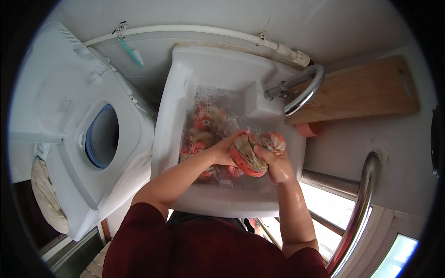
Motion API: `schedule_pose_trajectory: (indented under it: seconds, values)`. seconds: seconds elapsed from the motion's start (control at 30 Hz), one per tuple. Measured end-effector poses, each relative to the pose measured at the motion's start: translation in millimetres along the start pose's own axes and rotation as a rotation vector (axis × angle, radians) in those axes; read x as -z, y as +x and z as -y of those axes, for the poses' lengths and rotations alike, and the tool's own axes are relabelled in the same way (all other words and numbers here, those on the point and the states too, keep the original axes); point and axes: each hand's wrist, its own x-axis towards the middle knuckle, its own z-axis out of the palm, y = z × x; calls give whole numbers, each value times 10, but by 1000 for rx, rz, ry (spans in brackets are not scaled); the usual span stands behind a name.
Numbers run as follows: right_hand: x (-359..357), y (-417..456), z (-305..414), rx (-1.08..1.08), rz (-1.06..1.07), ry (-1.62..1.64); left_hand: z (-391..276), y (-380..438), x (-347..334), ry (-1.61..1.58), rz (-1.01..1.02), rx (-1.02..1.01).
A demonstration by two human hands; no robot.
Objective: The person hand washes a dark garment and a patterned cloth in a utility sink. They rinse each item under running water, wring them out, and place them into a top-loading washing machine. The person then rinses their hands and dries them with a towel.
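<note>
Both hands hold a bunched, wet cloth [248,156] with a red, beige and grey pattern above the water in a white ceramic sink [163,139]. My right hand [278,163] grips its right end, thumb on top, with a knot of fabric bulging out above the fist. At the cloth's left side, my left hand [226,149] is closed on it, partly hidden behind the fabric. More of the same patterned fabric [203,128] lies in the sudsy water to the left, and whether it joins the held part cannot be told.
A curved chrome faucet [306,93] reaches over the sink's right side, beside a wooden cutting board [361,90]. A top-loading washing machine [128,139] stands at left with its lid up. A teal-handled brush [131,54] hangs from a white pipe [208,30]. A metal rail [365,194] curves at lower right.
</note>
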Motion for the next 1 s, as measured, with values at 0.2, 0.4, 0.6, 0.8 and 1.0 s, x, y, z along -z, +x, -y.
schedule_pose_trajectory:
  seconds: [0.2, 0.4, 0.6, 0.8, 1.0]
  values:
    - [-563, -477, 936, 224, -50, 80, -368, -92, -118, -9, 37, 32]
    - [-760, -864, 1827, 590, 223, 263, 683, -199, -11, 515, 111, 67]
    - [-482, -978, 2119, 837, 473, 323, 267, -292, -185, 359, 205, 474]
    - [-30, -1031, 1813, 634, -63, 62, 182, -568, 134, 39, -237, 573]
    - [877, -401, 214, 238, -313, -450, -1494, -382, 173, 321, -168, 304]
